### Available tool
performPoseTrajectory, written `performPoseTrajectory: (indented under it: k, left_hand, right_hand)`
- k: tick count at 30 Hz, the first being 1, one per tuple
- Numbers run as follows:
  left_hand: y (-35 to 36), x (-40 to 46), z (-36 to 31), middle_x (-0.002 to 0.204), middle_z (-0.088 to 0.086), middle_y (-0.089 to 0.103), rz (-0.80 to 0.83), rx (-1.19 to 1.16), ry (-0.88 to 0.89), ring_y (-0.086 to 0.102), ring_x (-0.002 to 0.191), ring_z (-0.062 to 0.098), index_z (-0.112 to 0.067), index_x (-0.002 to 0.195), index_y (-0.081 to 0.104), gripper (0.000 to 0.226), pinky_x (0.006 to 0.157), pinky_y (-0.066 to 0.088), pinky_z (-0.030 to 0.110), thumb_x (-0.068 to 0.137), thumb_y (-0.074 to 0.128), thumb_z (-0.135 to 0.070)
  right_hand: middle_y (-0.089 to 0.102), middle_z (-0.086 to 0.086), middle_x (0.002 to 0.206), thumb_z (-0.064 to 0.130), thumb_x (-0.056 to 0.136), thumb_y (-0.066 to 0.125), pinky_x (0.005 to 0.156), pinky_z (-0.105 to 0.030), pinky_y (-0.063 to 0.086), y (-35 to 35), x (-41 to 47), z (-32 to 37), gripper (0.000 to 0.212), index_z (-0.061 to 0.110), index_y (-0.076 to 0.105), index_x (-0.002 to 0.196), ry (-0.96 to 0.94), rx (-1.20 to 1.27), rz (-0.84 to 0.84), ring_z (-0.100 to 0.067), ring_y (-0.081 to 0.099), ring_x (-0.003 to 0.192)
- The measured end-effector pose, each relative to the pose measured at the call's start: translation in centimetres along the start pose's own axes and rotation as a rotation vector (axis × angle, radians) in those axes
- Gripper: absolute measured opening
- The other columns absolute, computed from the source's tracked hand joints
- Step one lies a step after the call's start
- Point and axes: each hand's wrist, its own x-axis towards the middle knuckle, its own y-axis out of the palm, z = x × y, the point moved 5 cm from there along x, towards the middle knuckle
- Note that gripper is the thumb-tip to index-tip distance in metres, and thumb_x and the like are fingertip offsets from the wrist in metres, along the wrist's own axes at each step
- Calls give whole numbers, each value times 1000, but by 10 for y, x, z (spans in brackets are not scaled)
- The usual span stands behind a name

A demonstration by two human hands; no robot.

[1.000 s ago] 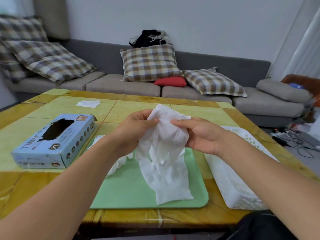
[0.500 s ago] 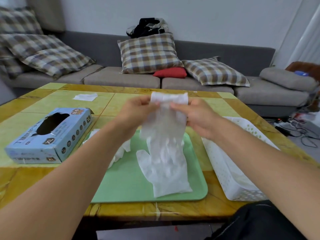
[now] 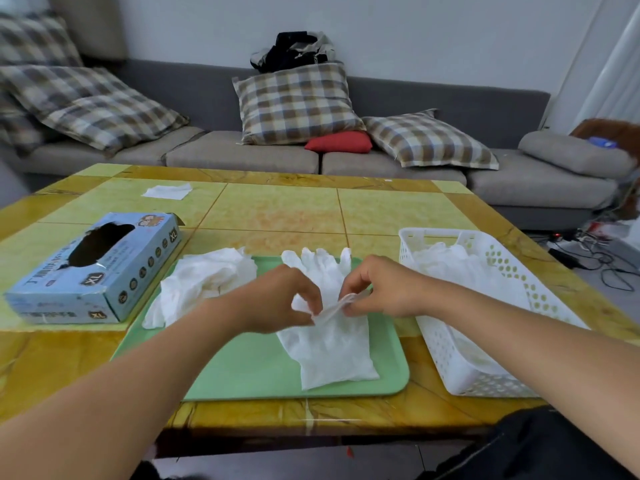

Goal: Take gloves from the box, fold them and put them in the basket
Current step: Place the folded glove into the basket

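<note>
Pinching a white glove [image 3: 332, 337] between both hands, I have it spread flat on the green tray [image 3: 249, 372] at the near edge of the desk [image 3: 277, 213], its cuff toward me and its fingers pointing away. My left hand [image 3: 280, 299] has its fingers curled down onto the glove's middle, nipping a fold of the thin material, and my right hand [image 3: 381, 289] pinches the same raised fold from the other side, thumb against fingertips, so the two hands nearly touch over the glove. Just left of them, a loose heap of more white gloves [image 3: 204, 278] lies across the tray's far left corner, partly spilling onto the desk. Right of the tray stands the white perforated basket [image 3: 485, 368], with white gloves already lying inside it. To the left, the blue glove box [image 3: 100, 271] marked XL rests on the desk beside the tray, its dark oval opening facing up. Farther back a small white tissue [image 3: 168, 191] lies flat near the desk's far left corner. Beyond the desk runs a grey sofa [image 3: 242, 154] with checked cushions [image 3: 298, 102] and a red cushion [image 3: 339, 142].
</note>
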Motion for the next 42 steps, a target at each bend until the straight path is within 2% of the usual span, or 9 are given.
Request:
performPoseTrajectory:
  k: [8,12,19,27,30,32,36,39,42]
  left_hand:
    - [4,-9,-18,93,-15,72,63,72,83,58,89,-3,-28,91,77,12,87,44,14,82,71,-22]
    - [4,-15,-27,90,-13,71,131,43,95,58,91,-2,-25,87,76,11,81,42,8,80,69,-22]
    - [23,-16,-25,89,-11,72,299,97,55,63,92,1,-23,86,75,10,89,52,27,83,68,-29]
    - [21,-17,-26,101,-13,69,365,67,8,60,100,2,-25,101,73,20,96,50,30,82,69,-31]
    - [10,-19,-19,120,-13,57,376,-85,-72,56,111,8,-28,123,52,63,100,48,33,64,70,-41]
    - [-9,-19,-20,125,-12,59,262,-274,-63,59,112,12,-30,126,48,76,98,50,34,60,82,-46]
    - [-51,-17,-30,102,3,77,-188,-807,-68,74,94,21,-14,108,73,38,84,60,42,75,84,-30]
    - [-60,-11,-30,102,13,76,-389,-1138,-168,73,90,28,-4,107,74,25,82,61,43,89,72,-21]
    - [-63,-7,-33,100,19,75,-446,-1252,-201,70,84,29,-1,107,72,22,77,61,41,94,68,-18]
  right_hand:
    - [77,9,86,14,86,73,72,-24,54,14,-10,24,13,17,81,95,-83,-157,128,-5,68,81]
    - [69,16,75,19,86,74,62,-14,44,25,-16,28,10,20,78,95,-65,-220,272,3,60,69]
    - [71,9,95,37,70,91,74,-23,53,36,-21,23,36,23,73,98,10,-298,415,-4,62,83]
    - [57,11,71,15,81,72,59,-26,45,51,-15,34,8,16,65,84,-89,-491,399,-8,53,63]
    - [58,11,67,14,86,70,60,-24,44,30,-9,36,6,15,68,80,-36,-236,362,-5,52,61]
    - [59,9,68,10,84,67,58,-21,43,6,-7,35,5,12,67,79,24,203,261,-5,52,60]
    - [51,-17,102,16,68,65,79,-36,47,-23,-3,36,54,7,53,119,77,998,154,-30,48,92]
    - [62,-17,108,32,82,60,97,-40,44,-36,-6,47,47,5,60,120,43,1221,83,-32,54,107]
    - [60,-14,139,66,88,45,113,-45,41,-33,-14,54,81,6,55,142,-48,1232,168,-32,53,133]
